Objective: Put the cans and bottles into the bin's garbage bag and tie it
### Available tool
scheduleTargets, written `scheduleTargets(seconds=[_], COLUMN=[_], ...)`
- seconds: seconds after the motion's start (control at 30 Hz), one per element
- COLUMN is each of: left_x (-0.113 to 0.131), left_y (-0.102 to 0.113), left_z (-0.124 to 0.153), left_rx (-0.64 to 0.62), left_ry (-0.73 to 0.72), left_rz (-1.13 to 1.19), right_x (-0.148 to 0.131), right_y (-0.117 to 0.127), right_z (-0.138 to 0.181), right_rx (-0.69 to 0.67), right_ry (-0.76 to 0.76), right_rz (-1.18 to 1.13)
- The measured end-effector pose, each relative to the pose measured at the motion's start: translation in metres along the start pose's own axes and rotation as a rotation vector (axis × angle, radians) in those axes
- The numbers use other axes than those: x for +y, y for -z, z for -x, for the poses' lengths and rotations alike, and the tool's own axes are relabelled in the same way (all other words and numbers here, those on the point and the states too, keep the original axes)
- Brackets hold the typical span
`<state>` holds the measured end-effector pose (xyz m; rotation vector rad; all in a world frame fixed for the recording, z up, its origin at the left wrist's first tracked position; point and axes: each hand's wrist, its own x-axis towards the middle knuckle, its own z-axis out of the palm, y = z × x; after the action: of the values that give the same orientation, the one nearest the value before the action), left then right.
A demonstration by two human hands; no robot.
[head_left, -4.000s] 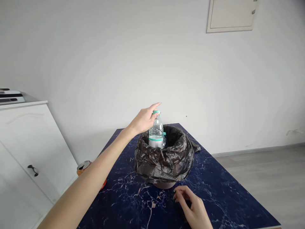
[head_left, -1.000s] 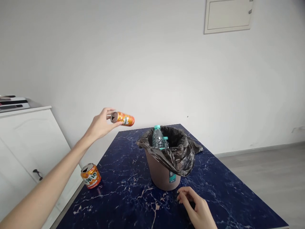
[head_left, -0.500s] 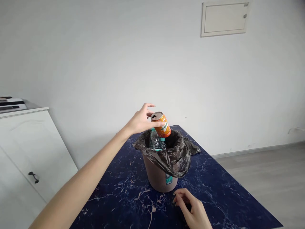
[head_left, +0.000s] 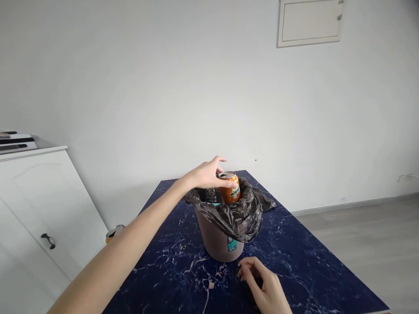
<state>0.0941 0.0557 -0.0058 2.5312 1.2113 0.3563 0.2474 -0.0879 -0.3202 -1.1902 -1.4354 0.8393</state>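
Note:
My left hand (head_left: 209, 175) is closed around an orange Mirinda can (head_left: 233, 192), thumb on its front. The can stands nearly upright with its opened top upward, its lower part inside the mouth of a bin (head_left: 216, 240). A black plastic bag (head_left: 244, 224) lines the bin and hangs over its rim. Beside the can, a clear plastic bottle (head_left: 212, 195) shows in the bin, partly hidden by my left hand. My right hand (head_left: 263, 283) rests near the bin's base, fingers curled in loosely and holding nothing.
The bin stands on a dark blue marble-patterned table (head_left: 176, 270). Another orange can (head_left: 113, 232) shows at the left, mostly hidden behind my left forearm. A white cabinet (head_left: 36, 209) stands left of the table, and a wall (head_left: 196, 87) lies behind it.
My left hand has moved right and down, lowering the can into the bin's mouth and turning it more upright. The can behind my forearm has come into view. My right hand stays put.

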Motion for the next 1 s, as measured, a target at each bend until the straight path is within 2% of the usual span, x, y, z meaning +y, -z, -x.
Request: scheduleTargets(seconds=[0.1,0.27,0.43,0.53,0.67,0.73,0.77,0.83,0.87,1.0], left_x=[-0.004,-0.019,-0.043,-0.063,-0.096,-0.118,-0.129,-0.154,-0.167,-0.212], left_y=[-0.002,0.002,0.017,0.029,0.042,0.046,0.046,0.045,0.043,0.031], left_z=[0.002,0.006,0.022,0.042,0.079,0.098,0.108,0.128,0.137,0.167], left_rx=[0.008,0.137,0.285,0.349,0.386,0.336,0.257,-0.017,-0.116,-0.168], left_ry=[0.0,-0.05,-0.064,0.008,0.179,0.266,0.316,0.448,0.521,0.696], left_rz=[-0.04,-0.036,-0.057,-0.125,-0.226,-0.258,-0.285,-0.295,-0.281,-0.331], right_x=[-0.001,0.0,0.003,0.004,0.004,0.003,0.003,0.003,0.003,0.003], right_y=[0.0,0.0,0.0,0.0,0.0,0.0,0.0,0.0,0.0,-0.001], right_z=[-0.001,-0.001,0.0,0.0,-0.001,-0.001,-0.001,0.0,0.0,0.001], right_rx=[0.017,-0.017,-0.051,-0.057,-0.042,-0.032,-0.027,-0.021,-0.017,-0.006], right_ry=[0.013,-0.032,-0.049,-0.053,-0.038,-0.027,-0.02,-0.009,-0.007,-0.019], right_rz=[-0.009,0.011,0.016,0.019,0.017,0.015,0.014,0.013,0.013,0.009])
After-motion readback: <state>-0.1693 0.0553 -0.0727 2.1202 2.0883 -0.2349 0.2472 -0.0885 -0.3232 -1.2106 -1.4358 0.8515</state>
